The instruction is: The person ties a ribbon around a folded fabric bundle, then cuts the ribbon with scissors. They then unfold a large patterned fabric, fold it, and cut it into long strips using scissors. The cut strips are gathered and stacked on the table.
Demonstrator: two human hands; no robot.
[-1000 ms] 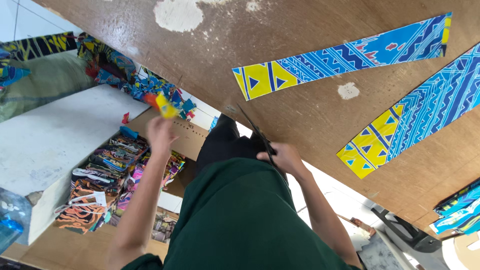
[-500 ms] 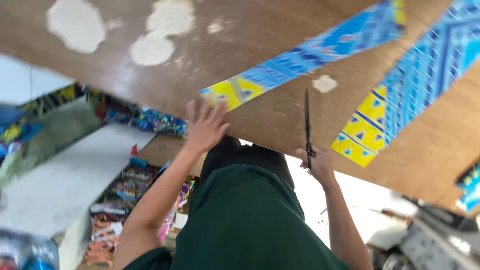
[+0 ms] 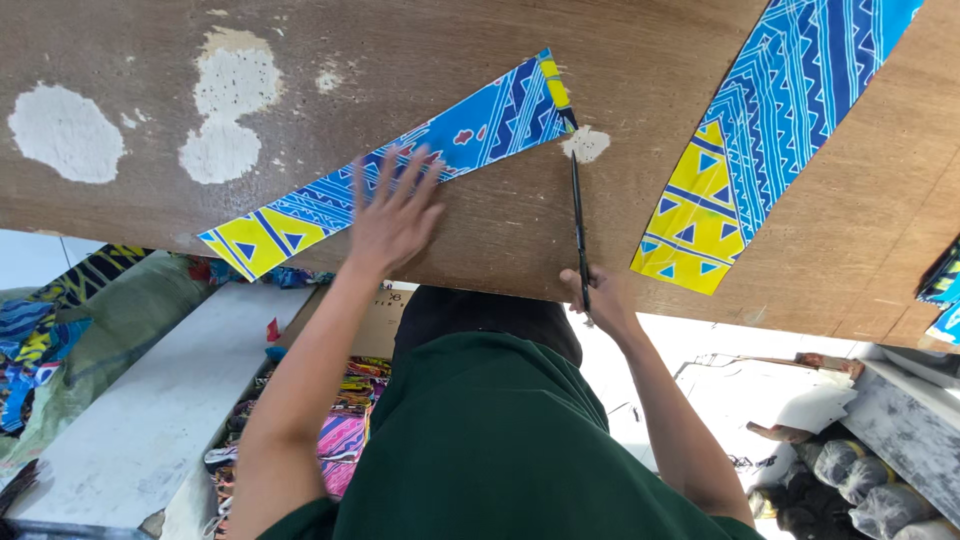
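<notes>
My left hand [image 3: 392, 215] lies flat, fingers spread, on a long blue and yellow patterned fabric strip [image 3: 480, 125] spread across a brown wooden board [image 3: 640, 60]. My right hand [image 3: 598, 298] grips a pair of dark scissors [image 3: 577, 215] at the board's near edge. The long blades point away from me, and their tip reaches the strip's right end. A second, wider strip of the same blue and yellow fabric [image 3: 745, 160] lies to the right, apart from both hands.
White patches [image 3: 65, 132] mark the board's left part. Below the board lie a pale bench [image 3: 150, 420], piles of colourful fabric [image 3: 345, 435] and dark bundles [image 3: 850, 485] at the lower right. More patterned cloth [image 3: 940, 285] shows at the right edge.
My left hand has moved onto the strip and now presses it flat. My right hand has brought the scissors' tip up to the strip's right end. The view has shifted closer to the board.
</notes>
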